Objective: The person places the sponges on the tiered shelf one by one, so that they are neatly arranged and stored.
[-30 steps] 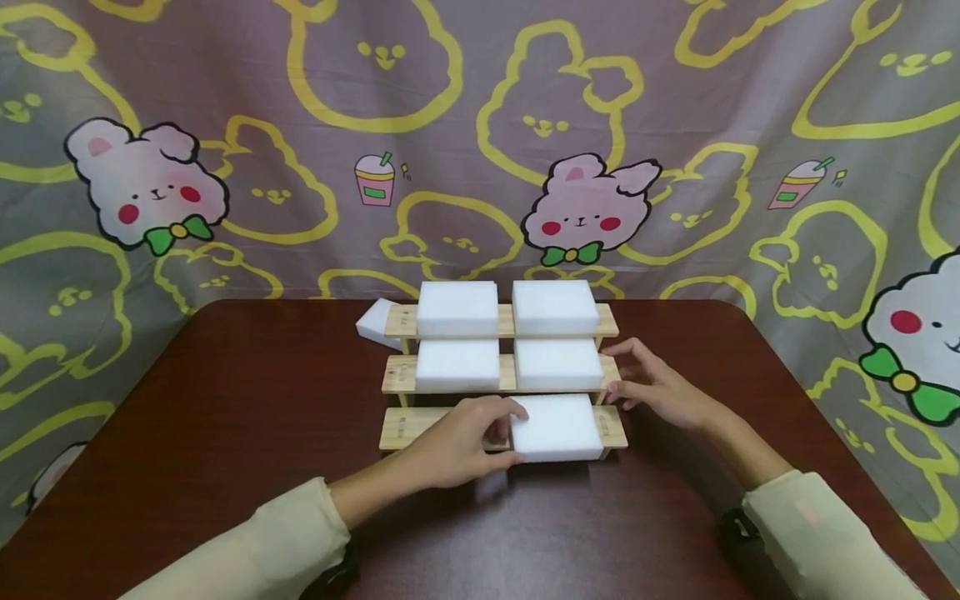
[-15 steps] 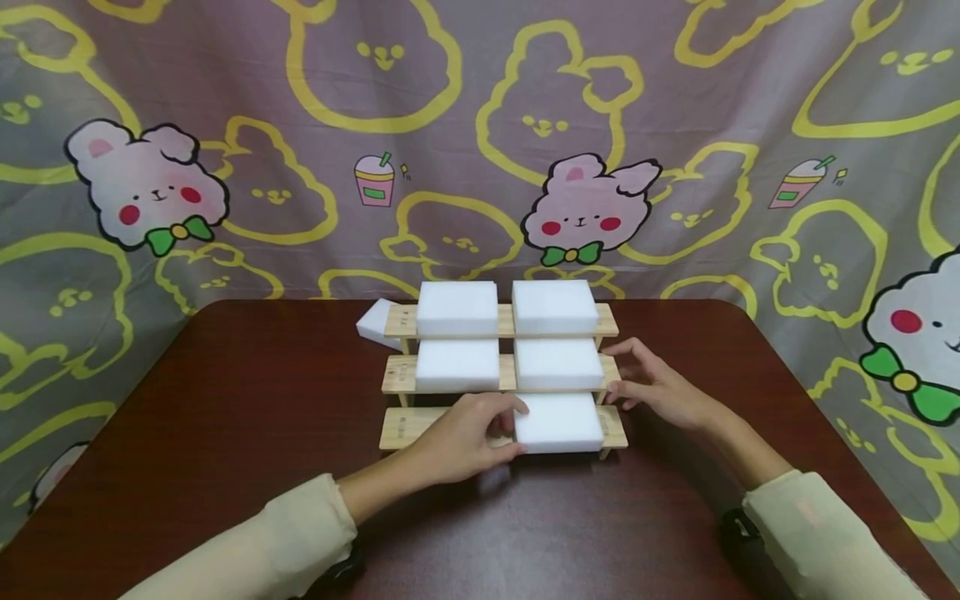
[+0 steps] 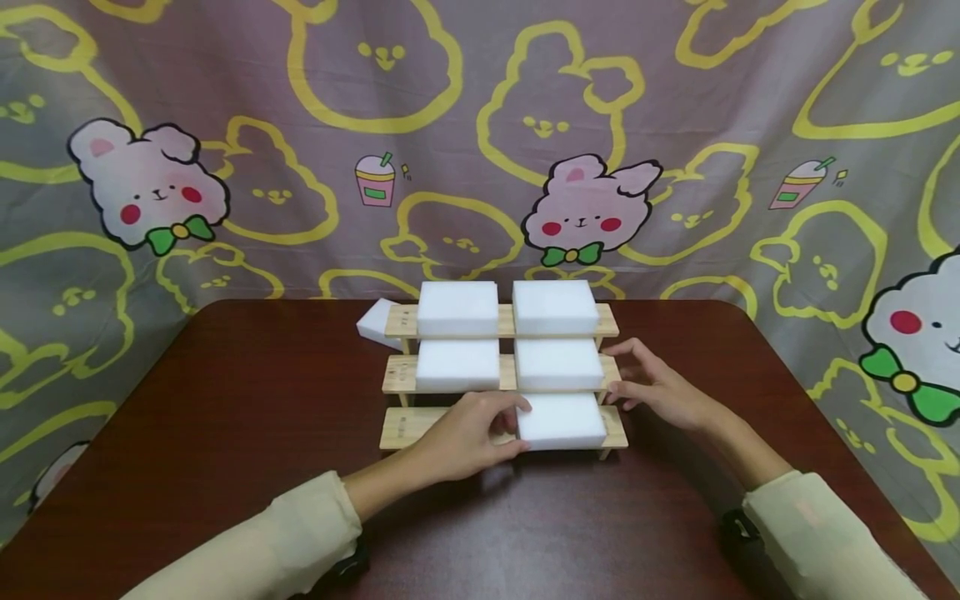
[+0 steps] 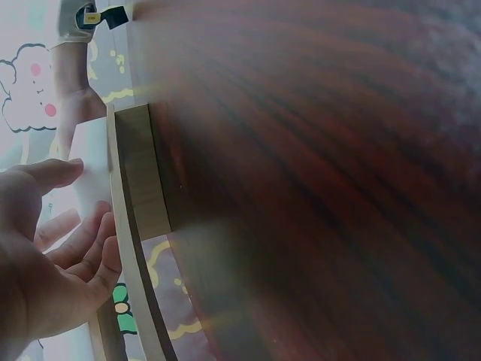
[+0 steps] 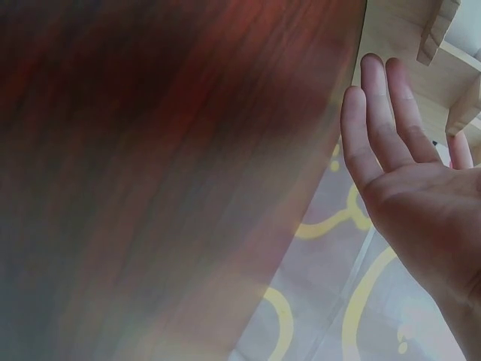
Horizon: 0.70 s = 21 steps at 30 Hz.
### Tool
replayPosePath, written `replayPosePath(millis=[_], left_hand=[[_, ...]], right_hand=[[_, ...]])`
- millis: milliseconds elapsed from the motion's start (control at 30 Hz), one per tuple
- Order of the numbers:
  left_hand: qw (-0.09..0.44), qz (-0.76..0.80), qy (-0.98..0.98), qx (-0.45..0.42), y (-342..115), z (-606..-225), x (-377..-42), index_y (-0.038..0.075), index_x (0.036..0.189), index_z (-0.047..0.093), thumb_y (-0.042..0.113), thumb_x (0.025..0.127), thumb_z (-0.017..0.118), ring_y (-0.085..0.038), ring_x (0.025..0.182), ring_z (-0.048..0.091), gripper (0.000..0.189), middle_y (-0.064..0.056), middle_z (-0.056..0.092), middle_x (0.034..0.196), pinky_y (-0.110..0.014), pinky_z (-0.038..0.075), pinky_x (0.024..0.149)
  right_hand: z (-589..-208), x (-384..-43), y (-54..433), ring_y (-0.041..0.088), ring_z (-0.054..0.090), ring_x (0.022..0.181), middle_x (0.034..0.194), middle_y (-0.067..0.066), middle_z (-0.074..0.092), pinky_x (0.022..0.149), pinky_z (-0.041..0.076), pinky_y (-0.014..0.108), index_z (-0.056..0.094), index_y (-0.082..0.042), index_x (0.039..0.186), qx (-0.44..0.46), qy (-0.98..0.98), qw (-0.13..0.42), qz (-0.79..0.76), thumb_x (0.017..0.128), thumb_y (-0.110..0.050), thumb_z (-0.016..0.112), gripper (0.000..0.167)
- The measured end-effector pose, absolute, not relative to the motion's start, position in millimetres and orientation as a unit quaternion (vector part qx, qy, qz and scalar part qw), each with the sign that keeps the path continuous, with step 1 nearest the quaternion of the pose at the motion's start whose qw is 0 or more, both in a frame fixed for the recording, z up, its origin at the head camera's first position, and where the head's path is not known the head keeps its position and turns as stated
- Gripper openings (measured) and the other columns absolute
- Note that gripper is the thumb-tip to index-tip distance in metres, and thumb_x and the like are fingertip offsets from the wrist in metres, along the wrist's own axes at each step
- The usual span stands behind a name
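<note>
A three-tier wooden rack [image 3: 507,375] stands on the table with white foam blocks on its tiers. On the right half of the lowest tier lies a white foam block [image 3: 564,419]. My left hand [image 3: 468,437] pinches its left side, forefinger at the back corner and thumb at the front corner. In the left wrist view the block [image 4: 92,154] shows between thumb and fingers. At the rack's right end, my right hand [image 3: 667,396] has its fingertips right at the middle tier. Its fingers extend nearly straight in the right wrist view.
Two blocks [image 3: 457,307] sit on the top tier and two [image 3: 457,364] on the middle one. Another white foam piece [image 3: 378,323] lies on the table behind the rack's left end. A patterned curtain [image 3: 465,150] hangs behind the dark table [image 3: 225,433].
The front block has shifted back and slightly right on the lowest tier, its front edge no longer jutting out as far. My left hand moved right with it; my right hand stayed put.
</note>
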<state>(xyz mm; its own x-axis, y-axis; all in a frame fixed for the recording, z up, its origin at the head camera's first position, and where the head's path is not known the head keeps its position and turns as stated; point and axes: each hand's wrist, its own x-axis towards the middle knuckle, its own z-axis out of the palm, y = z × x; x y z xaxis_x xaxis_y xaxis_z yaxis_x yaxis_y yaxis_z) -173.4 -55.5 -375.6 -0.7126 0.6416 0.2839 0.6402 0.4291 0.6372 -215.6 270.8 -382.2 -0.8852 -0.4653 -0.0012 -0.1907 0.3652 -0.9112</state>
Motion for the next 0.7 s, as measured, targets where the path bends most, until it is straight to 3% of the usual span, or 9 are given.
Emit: replayPosePath(millis=[700], left_hand=[[0.0, 0.38, 0.844, 0.379, -55.1, -378.5, -174.5, 0.001, 0.115, 0.07, 0.011, 0.086, 0.084, -0.012, 0.076, 0.063, 0.033, -0.002, 0.069, 0.084, -0.025, 0.055, 0.073]], right_hand=[[-383.1, -215.5, 271.3, 0.024, 0.071, 0.094, 0.11, 0.022, 0.065, 0.076, 0.058, 0.042, 0.036, 0.0, 0.141, -0.199, 0.817, 0.129, -0.525, 0.103, -0.009, 0.06, 0.045]])
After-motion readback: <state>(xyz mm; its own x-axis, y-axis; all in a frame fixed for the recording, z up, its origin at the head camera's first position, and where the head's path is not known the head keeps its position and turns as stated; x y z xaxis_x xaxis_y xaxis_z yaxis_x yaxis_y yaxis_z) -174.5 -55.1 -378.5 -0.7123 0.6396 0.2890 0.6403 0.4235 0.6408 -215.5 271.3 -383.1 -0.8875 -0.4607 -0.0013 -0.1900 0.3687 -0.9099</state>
